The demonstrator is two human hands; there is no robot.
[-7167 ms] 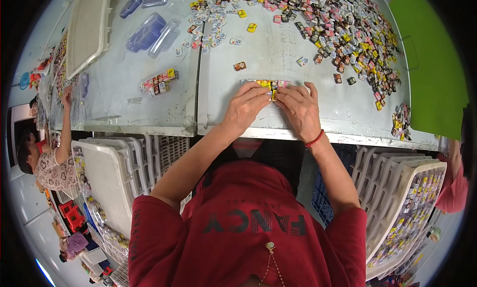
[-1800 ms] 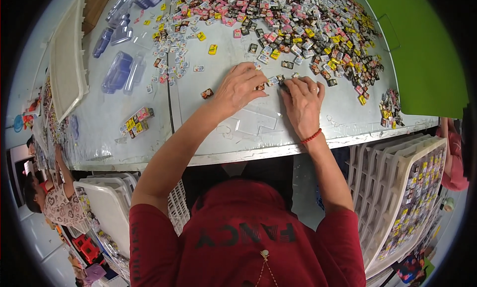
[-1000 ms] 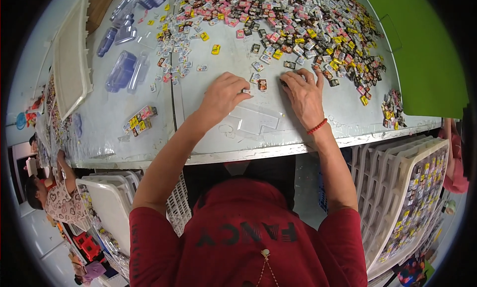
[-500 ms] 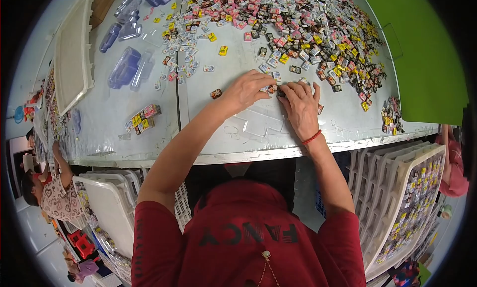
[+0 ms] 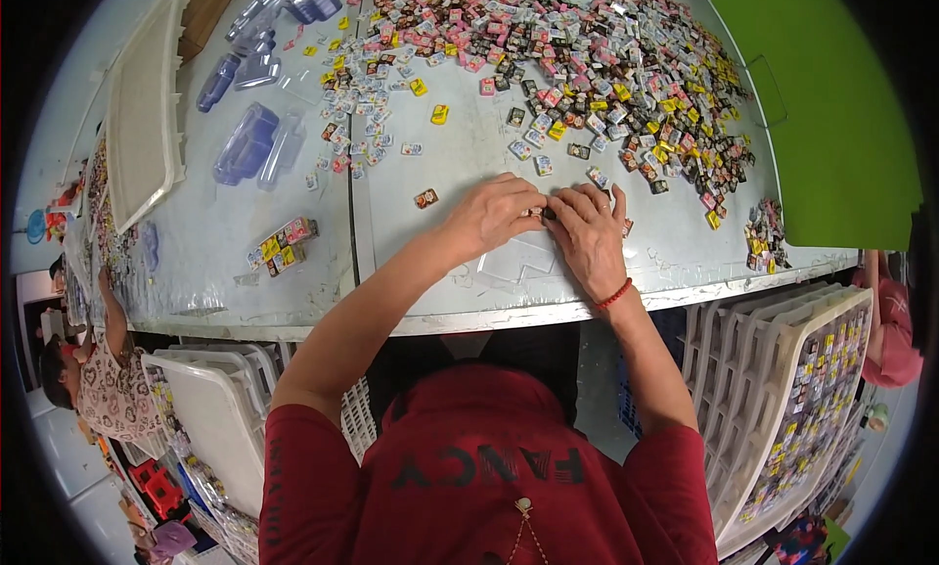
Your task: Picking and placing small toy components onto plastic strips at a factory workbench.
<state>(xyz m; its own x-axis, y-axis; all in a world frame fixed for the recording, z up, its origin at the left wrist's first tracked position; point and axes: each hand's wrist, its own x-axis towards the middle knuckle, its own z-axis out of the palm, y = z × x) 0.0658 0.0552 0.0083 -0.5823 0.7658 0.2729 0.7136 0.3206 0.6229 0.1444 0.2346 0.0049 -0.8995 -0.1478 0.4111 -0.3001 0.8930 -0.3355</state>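
— Standing close: left hand (image 5: 494,216) and right hand (image 5: 590,234) meet fingertip to fingertip on the surface (image 5: 430,262), over a clear blister tray (image 5: 518,262). Grip?

— Both pinching small wrapped pieces (image 5: 536,213) between them. Light, stiff, slick-wrapped, I'd judge; best taken by the edges.

— Beyond?

— A sorted cluster (image 5: 282,245) to the left, then the loose heap (image 5: 606,76).
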